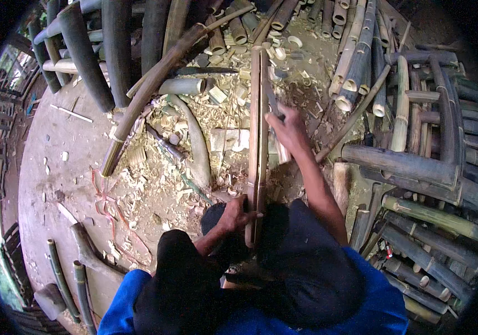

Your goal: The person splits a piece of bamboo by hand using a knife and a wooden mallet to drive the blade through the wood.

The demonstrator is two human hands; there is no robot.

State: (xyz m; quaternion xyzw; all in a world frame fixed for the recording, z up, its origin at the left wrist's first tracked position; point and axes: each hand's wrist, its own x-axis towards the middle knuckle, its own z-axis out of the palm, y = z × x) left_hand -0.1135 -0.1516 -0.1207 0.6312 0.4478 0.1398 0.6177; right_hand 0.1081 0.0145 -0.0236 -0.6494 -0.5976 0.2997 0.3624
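A long brown bamboo pole [255, 128] runs upright in the picture, its near end between my knees. A dark split or gap shows along its length. My left hand [232, 216] is closed on the pole close to that near end, thumb lying across it. My right hand [290, 131] grips a knife, whose grey blade [271, 99] points away from me along the pole's right side. Below the right hand a pale piece, blurred, is visible; I cannot tell whether it is the knife's handle.
Pale shavings [229, 109] and offcuts litter the floor around the pole. Cut bamboo tubes [356, 72] lie at the far right, with stacked bamboo [434, 218] nearer. A bent pole [155, 84] leans at the left. Another knife [68, 214] lies on the left floor beside red string [110, 206].
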